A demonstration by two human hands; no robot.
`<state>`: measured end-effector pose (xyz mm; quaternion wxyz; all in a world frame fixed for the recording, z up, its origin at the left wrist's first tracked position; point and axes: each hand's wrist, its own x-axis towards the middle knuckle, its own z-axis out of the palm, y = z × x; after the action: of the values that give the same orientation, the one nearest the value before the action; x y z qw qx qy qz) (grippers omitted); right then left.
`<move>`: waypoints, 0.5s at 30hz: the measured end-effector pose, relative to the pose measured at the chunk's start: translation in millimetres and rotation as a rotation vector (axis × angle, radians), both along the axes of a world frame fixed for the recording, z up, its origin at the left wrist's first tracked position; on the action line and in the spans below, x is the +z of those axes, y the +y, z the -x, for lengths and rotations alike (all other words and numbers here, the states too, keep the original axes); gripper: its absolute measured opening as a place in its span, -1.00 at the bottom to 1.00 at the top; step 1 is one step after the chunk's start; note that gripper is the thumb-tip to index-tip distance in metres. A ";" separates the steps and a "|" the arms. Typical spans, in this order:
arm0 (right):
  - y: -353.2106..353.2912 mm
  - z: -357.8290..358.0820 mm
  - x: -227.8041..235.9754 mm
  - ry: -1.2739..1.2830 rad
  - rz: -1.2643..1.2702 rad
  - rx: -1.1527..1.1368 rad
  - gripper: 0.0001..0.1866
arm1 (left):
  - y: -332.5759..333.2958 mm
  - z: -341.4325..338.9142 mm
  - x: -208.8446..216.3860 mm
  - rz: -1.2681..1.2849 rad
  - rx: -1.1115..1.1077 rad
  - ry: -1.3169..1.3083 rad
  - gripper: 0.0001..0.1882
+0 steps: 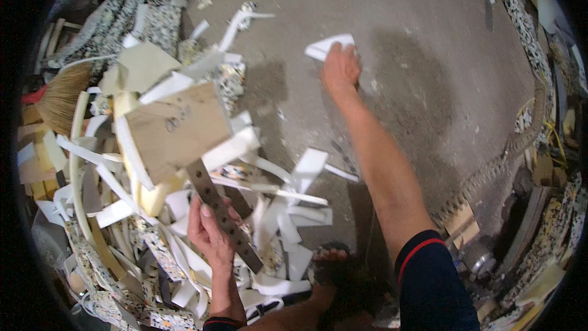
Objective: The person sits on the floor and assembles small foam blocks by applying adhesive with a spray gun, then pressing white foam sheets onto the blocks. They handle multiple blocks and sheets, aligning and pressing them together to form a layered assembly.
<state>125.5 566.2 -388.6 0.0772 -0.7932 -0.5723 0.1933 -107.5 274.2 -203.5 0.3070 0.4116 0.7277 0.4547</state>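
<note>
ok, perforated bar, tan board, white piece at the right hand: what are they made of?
Perforated bar: metal or wood, unclear; dull brownish, straight-edged.
Tan board: likely plywood or fibreboard; matte, wood-coloured.
White piece: maybe foam or card; matte white.

White piece [318,48], far centre: near edge covered by the right hand [341,70], whose fingertips are too blurred to tell apart. Perforated bar [223,216], near left: middle partly hidden by the left hand [211,233], some of whose fingers pass out of sight behind it; dark marking on the tan board [190,141] too blurred to read. Dark right sleeve [438,288] and left sleeve [222,325]: both cut by the near edge; foot [331,254] between them, partly lost in shadow.
</note>
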 end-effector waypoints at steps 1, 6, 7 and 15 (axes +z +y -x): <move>2.1 4.9 1.9 0.123 -0.003 -0.086 -0.48 | -0.6 2.8 5.6 0.010 0.009 0.008 -0.54; -19.1 24.7 38.8 0.818 -0.195 -0.522 -0.60 | -4.3 6.2 57.0 -0.194 0.136 0.171 -0.54; -29.4 47.5 53.2 0.947 -0.175 -0.723 -0.59 | -4.3 7.7 73.3 -0.265 0.127 0.149 -0.54; -207.4 148.7 214.4 0.955 -0.207 0.358 -0.49 | -52.6 -2.8 171.8 -0.815 0.144 -0.298 -0.58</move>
<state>-23.3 358.8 -174.2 0.3734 -0.4946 -0.6161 0.4862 -104.7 221.6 -31.7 0.1887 0.3772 0.4635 0.7793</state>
